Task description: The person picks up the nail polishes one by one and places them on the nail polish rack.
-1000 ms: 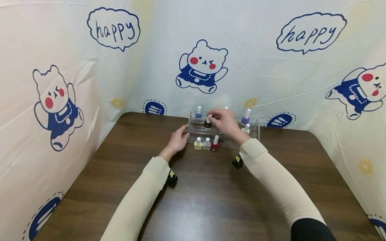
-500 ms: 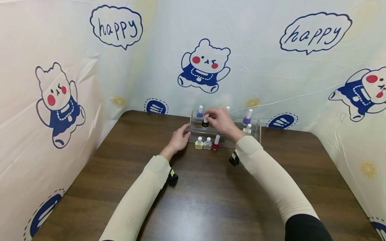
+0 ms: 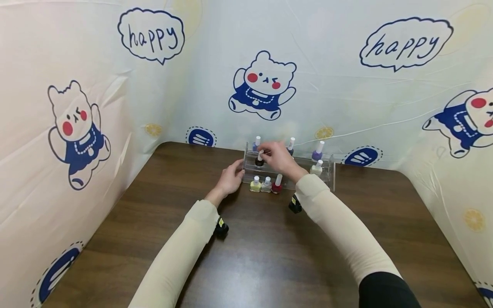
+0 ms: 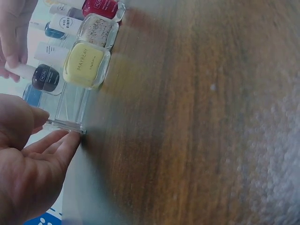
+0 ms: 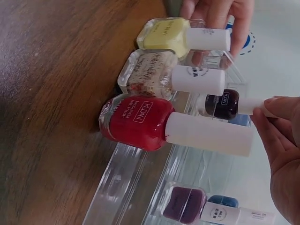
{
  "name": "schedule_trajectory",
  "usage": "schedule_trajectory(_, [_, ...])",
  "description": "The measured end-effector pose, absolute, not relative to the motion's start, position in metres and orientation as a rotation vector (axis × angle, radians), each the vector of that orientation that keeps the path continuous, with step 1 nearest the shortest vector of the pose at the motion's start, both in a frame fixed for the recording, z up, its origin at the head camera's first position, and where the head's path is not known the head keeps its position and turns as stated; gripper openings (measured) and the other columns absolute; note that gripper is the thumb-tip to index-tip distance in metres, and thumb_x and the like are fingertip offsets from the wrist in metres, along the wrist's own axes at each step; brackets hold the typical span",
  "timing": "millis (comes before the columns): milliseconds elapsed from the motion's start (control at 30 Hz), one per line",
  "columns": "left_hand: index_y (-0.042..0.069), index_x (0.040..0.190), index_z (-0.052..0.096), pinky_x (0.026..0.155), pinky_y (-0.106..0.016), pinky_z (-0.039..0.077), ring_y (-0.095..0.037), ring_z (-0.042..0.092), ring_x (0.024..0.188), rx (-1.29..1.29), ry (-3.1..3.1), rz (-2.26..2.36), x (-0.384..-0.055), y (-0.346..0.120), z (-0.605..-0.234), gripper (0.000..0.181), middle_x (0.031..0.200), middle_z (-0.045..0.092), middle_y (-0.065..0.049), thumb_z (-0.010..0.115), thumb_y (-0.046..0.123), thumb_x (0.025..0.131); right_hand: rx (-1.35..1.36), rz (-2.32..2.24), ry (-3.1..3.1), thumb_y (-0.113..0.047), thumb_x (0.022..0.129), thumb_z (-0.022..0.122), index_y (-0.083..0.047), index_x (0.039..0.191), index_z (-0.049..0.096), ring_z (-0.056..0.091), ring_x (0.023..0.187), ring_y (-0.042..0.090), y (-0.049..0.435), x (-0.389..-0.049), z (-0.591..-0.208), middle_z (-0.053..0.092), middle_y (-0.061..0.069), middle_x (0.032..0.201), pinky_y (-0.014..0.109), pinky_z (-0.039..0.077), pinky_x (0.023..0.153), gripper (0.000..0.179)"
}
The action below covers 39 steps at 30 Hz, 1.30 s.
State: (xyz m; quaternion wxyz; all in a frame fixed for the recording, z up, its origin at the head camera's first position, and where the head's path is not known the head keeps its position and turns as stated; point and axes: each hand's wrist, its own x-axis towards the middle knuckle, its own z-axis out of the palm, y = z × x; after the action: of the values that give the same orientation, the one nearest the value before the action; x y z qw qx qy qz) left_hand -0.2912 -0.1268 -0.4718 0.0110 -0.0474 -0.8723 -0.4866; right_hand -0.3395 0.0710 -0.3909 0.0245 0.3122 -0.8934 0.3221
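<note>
My right hand [image 3: 278, 157] pinches the white cap of a dark nail polish bottle [image 5: 222, 104] between thumb and fingertips. The bottle is upright, at the left part of a clear acrylic stepped display rack [image 3: 327, 174]. My left hand [image 3: 230, 177] holds the left end panel of that rack, thumb on one side and fingers on the other, as the left wrist view shows. In front of the rack's left half stand a yellow polish bottle [image 4: 85, 65], a clear one with flecks [image 4: 97, 31] and a red one [image 5: 138, 122] with a taller cap.
On the rack's upper level are a blue bottle [image 3: 256, 145], a dark one [image 3: 291, 148] and a purple one [image 3: 317, 154]. A pale bottle [image 3: 316, 168] stands lower at the right. The brown wooden table [image 3: 254, 256] meets a printed cloth backdrop [image 3: 331, 98] behind the rack.
My right hand has moved a little left along the rack with the dark bottle, towards its left end. The left hand keeps its hold on the rack. The head view has shifted slightly.
</note>
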Motion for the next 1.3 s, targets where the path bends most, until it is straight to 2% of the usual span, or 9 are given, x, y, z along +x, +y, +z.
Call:
schedule_trajectory(567, [0.009,0.155,0.043,0.118,-0.047,0.037,-0.033,0.052,0.137,-0.148,-2.723,-1.507,-0.288,-0.125,-0.469,0.049,0.145,0.059,-0.017,0.051,0.009,0.106,0.952,1.003,-2.753,-0.002,0.100,0.063,-0.001,0.120,0.073,0.072,0.102,0.027,0.063,-0.340,-0.390,0.074,0.016,0.116,0.041,0.059,0.092,0.022])
schedule_trajectory(1000, [0.009,0.155,0.043,0.118,-0.047,0.037,-0.033,0.050,0.138,-0.141,-2.726,-1.525,-0.287,-0.124,-0.469,0.049,0.146,0.058,-0.017,0.051,0.009,0.107,0.950,1.020,-2.808,-0.004,0.099,0.065,-0.003,0.129,0.067,0.068,0.112,0.028,0.067,-0.342,-0.390,0.068,0.017,0.129,0.041,0.057,0.096,0.030])
schedule_trajectory(1300, [0.009,0.156,0.041,0.118,-0.045,0.038,-0.032,0.050,0.139,-0.131,-2.735,-1.524,-0.288,-0.125,-0.468,0.049,0.148,0.055,-0.017,0.050,0.009,0.107,0.932,1.008,-2.841,-0.007,0.099,0.067,0.000,0.141,0.057,0.064,0.119,0.031,0.074,-0.338,-0.381,0.063,0.016,0.138,0.042,0.055,0.099,0.044])
